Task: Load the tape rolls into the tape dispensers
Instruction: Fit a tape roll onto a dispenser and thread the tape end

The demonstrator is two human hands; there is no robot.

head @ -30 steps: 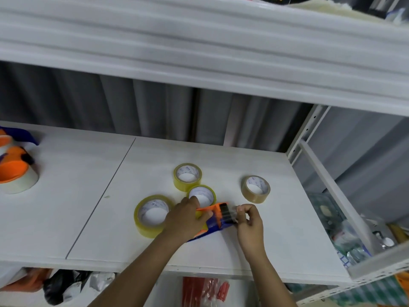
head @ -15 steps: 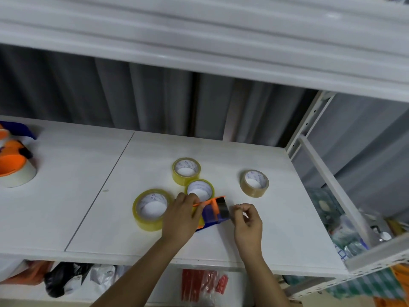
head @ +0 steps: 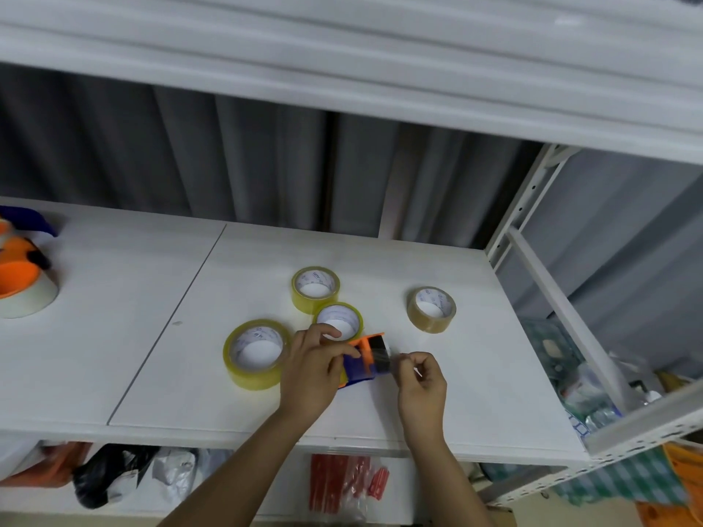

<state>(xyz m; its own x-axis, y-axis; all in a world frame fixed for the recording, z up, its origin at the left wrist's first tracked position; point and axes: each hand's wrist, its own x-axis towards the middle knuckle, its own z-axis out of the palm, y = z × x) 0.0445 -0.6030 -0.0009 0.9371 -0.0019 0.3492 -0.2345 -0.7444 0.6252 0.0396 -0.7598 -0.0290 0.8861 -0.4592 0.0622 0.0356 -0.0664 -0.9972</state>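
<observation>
Resting at far left of white shelf [head: 114,336]: second dispenser, orange [head: 19,271], pale tape roll loaded [head: 28,302]. Large yellow roll [head: 255,353] laid flat left of centre. Left hand [head: 312,374] curled round orange-and-blue dispenser [head: 365,361], held just above shelf. Two smaller yellow rolls [head: 315,289] [head: 338,320] laid flat behind hand, touching. Right hand [head: 420,382] located just right of dispenser, fingertips pinched on clear tape end [head: 392,359]. Brown roll [head: 431,309] laid flat, apart, at right. Lower shelf: bags [head: 114,477], red packet [head: 346,484] stored.
</observation>
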